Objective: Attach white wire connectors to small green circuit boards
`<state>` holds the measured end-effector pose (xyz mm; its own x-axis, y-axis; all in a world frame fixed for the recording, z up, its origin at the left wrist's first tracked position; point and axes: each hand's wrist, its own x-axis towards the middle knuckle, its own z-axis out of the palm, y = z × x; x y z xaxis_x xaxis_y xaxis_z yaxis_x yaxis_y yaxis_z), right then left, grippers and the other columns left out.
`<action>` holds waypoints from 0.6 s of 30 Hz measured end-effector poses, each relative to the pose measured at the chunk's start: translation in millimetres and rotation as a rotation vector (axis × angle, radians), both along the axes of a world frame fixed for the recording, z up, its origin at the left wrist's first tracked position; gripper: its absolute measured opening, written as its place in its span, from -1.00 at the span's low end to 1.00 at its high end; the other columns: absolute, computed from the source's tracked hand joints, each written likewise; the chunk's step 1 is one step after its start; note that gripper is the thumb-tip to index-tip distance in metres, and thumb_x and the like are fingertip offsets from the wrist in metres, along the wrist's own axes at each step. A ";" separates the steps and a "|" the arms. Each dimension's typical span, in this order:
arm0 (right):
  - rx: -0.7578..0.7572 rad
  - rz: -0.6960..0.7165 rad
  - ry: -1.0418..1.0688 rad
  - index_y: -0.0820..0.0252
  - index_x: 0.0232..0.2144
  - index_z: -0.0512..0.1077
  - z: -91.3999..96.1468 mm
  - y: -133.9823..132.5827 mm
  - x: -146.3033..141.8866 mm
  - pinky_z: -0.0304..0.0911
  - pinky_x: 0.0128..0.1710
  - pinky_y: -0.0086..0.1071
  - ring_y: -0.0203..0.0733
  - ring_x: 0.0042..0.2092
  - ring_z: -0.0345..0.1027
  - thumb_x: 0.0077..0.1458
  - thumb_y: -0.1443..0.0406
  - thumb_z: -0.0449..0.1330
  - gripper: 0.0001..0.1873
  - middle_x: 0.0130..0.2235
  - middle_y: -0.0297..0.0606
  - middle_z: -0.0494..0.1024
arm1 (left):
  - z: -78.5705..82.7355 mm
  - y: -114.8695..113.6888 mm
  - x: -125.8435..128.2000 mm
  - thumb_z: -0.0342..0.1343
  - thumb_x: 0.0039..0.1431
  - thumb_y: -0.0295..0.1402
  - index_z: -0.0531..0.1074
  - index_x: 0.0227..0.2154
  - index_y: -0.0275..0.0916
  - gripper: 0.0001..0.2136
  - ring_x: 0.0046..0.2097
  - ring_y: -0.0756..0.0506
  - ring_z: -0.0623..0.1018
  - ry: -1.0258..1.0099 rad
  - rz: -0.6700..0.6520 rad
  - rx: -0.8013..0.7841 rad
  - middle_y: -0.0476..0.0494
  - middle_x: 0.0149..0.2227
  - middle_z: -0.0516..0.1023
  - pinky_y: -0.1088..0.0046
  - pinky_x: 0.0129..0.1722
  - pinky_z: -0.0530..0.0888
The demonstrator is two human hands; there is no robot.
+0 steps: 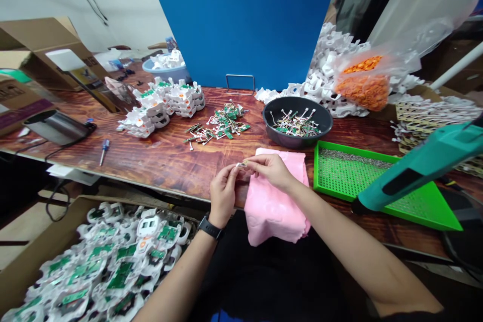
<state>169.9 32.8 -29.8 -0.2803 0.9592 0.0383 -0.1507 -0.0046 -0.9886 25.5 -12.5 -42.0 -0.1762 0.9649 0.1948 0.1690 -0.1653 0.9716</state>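
**Wood counter [166, 161], two hands, one small white part [240, 165] pinched between them**

Counter: reddish-brown boards, dark streaky grain, slight sheen. Blue panel [245, 20] at the back: flat, smooth, matte, with a bent metal wire loop [240, 77] at its foot.

Cardboard box [41, 239] low at left, in front of the counter, piled with curvy white plastic shells [123, 261]; many carry flat green circuit boards.

Teal power tool [422, 161] at right: thick rounded body, black grip patch, tapered dark nose. In view it crosses the green tray [339, 178], a shallow plastic one with a grid of round holes and a band of small shiny metal bits along the far side.

Pink cloth [277, 211]: soft, folded, draped over the front edge.

Black bowl [273, 133]: oval, smooth wall, holds small boards with thin wires. Loose heap [228, 121] of similar boards sits just left of it on bare wood.

Left hand [222, 193]: thumb and fingertip closed on the part. Right hand [273, 171]: fingertips gripping its other end, palm above the cloth.

Screwdriver [104, 151] far left: blue handle.

Part itself: just left of the cloth, above the counter's front strip. Mostly covered by fingertips; exact shape can't be told.
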 end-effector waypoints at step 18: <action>-0.170 -0.259 0.635 0.12 -0.29 0.46 28.3 18.6 46.8 0.35 -0.21 -0.49 -0.33 -0.13 0.38 0.08 0.25 0.11 -0.83 -0.09 -0.32 0.49 | 5.8 65.1 -72.4 0.10 0.02 -0.13 0.27 0.01 -0.24 -0.50 0.11 -0.26 0.27 0.744 0.123 0.127 -0.35 0.04 0.30 0.12 0.08 0.20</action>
<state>216.7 51.4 -1.5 -0.0154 0.9992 -0.0373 -0.7151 -0.0371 -0.6980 -46.9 52.6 -36.1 -0.0598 0.9088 0.4128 0.7962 -0.2060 0.5689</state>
